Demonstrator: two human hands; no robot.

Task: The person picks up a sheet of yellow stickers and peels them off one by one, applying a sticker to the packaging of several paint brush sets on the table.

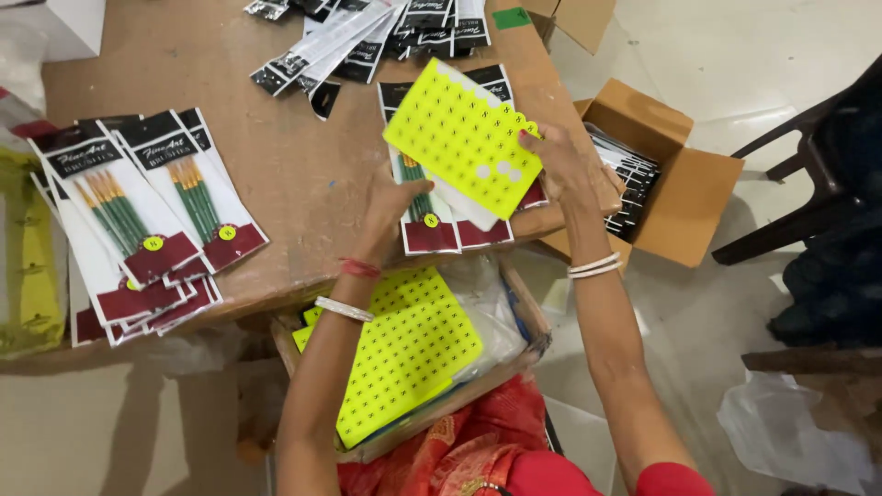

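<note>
Red cloth on lap (478, 450) nearest the lens, then a shallow tray (537, 344) on the knees holding a second yellow sticker sheet (404, 349) plus clear plastic wrap. Left hand (390, 207) sits by the brush packs (432, 220) at the edge of the brown surface (276, 156), fingers curled on the pack top; exact grip hidden by the sheet. Right hand (556, 161) pinches the right edge of the raised yellow sticker sheet (464, 138), tilted above those packs, several dots already gone. Judgement: peel well by keeping the sheet steady at its edge, lifting one dot cleanly, pressing it flat on the pack's maroon band like the stickered packs (156, 220) fanned at left. Open cardboard box (680, 184) on the floor to the right holds stacked dark packs (629, 179). More packs (367, 37) lie at the far edge.
</note>
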